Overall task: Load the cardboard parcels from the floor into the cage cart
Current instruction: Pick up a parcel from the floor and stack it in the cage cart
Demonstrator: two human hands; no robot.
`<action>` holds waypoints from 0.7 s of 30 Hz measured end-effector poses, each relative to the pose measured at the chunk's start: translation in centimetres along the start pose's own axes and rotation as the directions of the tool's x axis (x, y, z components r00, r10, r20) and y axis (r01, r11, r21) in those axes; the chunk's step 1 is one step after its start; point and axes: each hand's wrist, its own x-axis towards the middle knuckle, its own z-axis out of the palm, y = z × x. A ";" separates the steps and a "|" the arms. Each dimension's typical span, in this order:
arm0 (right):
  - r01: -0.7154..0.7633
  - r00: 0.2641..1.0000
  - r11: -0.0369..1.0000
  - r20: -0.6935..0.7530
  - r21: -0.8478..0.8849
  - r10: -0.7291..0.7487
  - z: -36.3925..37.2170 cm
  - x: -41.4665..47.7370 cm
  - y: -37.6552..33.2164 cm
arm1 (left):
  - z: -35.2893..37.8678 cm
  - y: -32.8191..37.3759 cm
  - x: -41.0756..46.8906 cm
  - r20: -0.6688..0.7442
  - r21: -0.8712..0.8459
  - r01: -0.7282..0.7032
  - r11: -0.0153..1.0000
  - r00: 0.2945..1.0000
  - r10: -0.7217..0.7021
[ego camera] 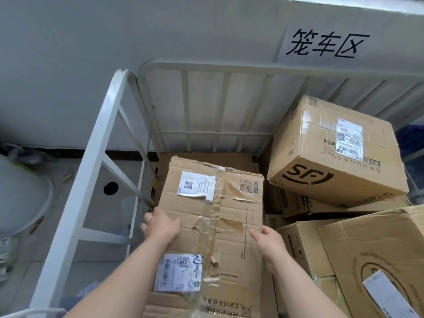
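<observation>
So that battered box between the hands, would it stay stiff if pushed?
Probably soft: the battered box is creased and its far edge is frayed, so it may buckle. The glossy, wrinkled tape could feel slippery. Broad and low, it seems unlikely to tip.

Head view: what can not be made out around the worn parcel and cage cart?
All in the head view.
Left hand: fingertips hidden behind the worn parcel's left edge.
Lower boxes: covered by the SF box.
Printed box, lower right: cut off by the frame edge.
Labels: text too small, blurred.
</observation>
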 end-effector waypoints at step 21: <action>0.379 0.890 0.738 0.003 -0.558 -0.455 1.8 11.2 -9.3 | 4.7 -2.0 1.2 -0.283 -0.133 0.053 0.990 0.955 -0.089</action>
